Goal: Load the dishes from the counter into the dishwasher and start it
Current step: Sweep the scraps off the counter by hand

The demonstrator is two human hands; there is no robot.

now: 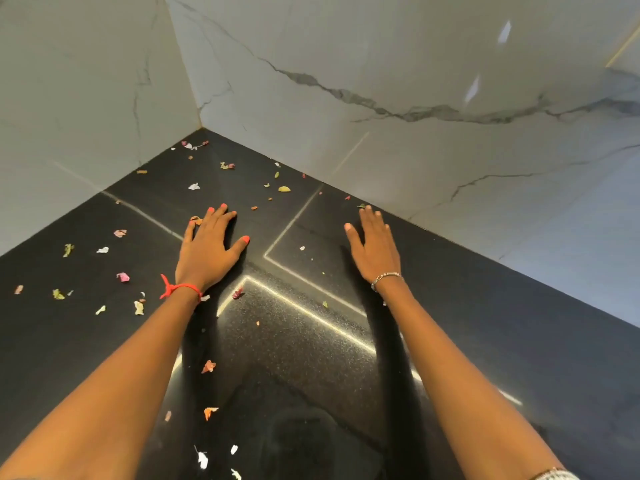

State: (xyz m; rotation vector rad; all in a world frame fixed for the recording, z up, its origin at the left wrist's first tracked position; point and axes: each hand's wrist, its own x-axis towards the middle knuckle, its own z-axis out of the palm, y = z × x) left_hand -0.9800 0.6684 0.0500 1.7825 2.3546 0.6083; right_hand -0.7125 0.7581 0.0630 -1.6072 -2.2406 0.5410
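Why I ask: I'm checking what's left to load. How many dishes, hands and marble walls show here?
Dishes: 0
Hands: 2, left hand and right hand, both flat on the black counter
Marble walls: 2, left wall and right wall
Total: 4

Small coloured scraps (123,277) (pink, white, yellowish) lie scattered below two white marbled walls (381,64) meeting in a corner

Counter (485,323) runs out from wall corner (200,98). Left hand (207,251) on counter directly before corner, right hand (375,247) on counter to corner's right. Scraps (123,277) on counter, before corner.
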